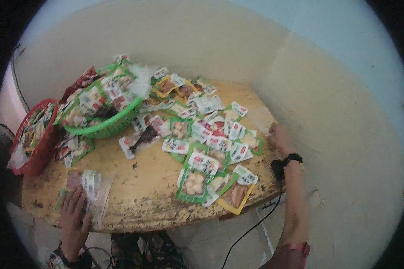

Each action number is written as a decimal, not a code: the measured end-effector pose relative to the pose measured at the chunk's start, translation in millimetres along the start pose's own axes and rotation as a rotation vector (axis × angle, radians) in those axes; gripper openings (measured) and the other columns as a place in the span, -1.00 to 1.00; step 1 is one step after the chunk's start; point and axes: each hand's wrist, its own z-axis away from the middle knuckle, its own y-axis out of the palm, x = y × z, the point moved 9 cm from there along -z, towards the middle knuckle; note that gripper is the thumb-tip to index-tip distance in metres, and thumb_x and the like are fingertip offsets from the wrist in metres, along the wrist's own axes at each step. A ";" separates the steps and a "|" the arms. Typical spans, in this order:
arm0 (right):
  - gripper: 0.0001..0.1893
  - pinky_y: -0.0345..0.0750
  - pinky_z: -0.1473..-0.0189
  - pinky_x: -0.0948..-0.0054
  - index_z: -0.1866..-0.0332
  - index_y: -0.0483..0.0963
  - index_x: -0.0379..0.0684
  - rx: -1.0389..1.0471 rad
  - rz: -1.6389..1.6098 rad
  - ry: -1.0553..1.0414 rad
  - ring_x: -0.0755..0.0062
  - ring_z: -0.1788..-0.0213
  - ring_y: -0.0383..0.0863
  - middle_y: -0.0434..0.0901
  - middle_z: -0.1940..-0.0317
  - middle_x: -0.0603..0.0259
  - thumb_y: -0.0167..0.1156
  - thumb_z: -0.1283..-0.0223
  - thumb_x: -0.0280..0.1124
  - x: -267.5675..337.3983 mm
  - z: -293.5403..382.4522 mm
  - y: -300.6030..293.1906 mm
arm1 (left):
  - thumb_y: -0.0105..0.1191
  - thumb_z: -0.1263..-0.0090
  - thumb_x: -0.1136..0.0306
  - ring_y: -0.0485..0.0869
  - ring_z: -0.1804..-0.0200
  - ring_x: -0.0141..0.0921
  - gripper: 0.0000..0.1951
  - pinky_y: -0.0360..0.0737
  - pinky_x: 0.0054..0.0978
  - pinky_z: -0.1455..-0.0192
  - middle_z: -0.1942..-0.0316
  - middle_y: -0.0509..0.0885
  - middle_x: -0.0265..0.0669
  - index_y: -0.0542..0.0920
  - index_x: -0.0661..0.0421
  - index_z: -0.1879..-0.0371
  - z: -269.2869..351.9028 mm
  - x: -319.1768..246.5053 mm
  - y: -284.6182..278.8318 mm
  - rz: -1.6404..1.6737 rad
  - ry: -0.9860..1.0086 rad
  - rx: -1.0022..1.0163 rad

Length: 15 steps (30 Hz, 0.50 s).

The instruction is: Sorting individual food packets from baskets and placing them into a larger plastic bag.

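My left hand [74, 208] lies over a clear plastic bag with small food packets [91, 183] inside, at the table's near left edge; whether its fingers grip the bag is unclear. My right hand [278, 139] is at the table's right edge with its fingers curled, beside a pile of vacuum-sealed food packets [219, 131]; what it holds, if anything, is hidden. Green-edged and yellow-edged packets overlap across the middle and right of the table. A dark food piece in clear wrap [147, 136] lies left of the pile.
A green plastic basket [104, 129] heaped with packets stands at the back left, beside a red plastic basket [37, 158] holding more. The worn wooden table [138, 201] meets a wall [222, 43] behind. A black cable [256, 224] hangs near my right wrist.
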 end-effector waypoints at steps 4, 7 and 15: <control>-0.77 0.56 0.12 0.33 0.03 0.60 -0.26 -0.217 -0.298 -0.126 0.23 0.19 0.65 0.64 0.27 0.12 0.23 -0.21 -0.51 25.9 53.0 -43.4 | 0.06 -0.44 0.30 0.29 -0.54 -0.13 -0.42 0.01 -0.03 -0.64 -0.50 0.37 -0.13 0.38 0.13 -0.46 1.2 0.4 -8.6 -0.002 0.068 -0.005; -0.83 0.51 0.12 0.46 0.03 0.59 -0.27 -0.212 -0.602 -0.206 0.47 0.22 0.56 0.59 0.30 0.29 0.24 -0.33 -0.48 79.0 123.1 -64.7 | 0.07 -0.46 0.30 0.28 -0.54 -0.10 -0.42 0.07 -0.02 -0.62 -0.51 0.35 -0.12 0.37 0.12 -0.47 6.7 7.6 -17.6 0.077 0.077 -0.080; -0.80 0.53 -0.13 0.28 0.07 0.58 -0.17 -0.177 -0.598 -0.665 0.18 -0.03 0.60 0.62 0.05 0.14 0.20 -0.26 -0.66 242.1 360.7 -37.3 | 0.18 -0.38 0.48 0.51 -0.35 -0.02 -0.45 0.46 -0.14 -0.39 -0.35 0.49 0.00 0.45 0.16 -0.39 37.3 -5.4 -55.1 0.150 0.129 -0.421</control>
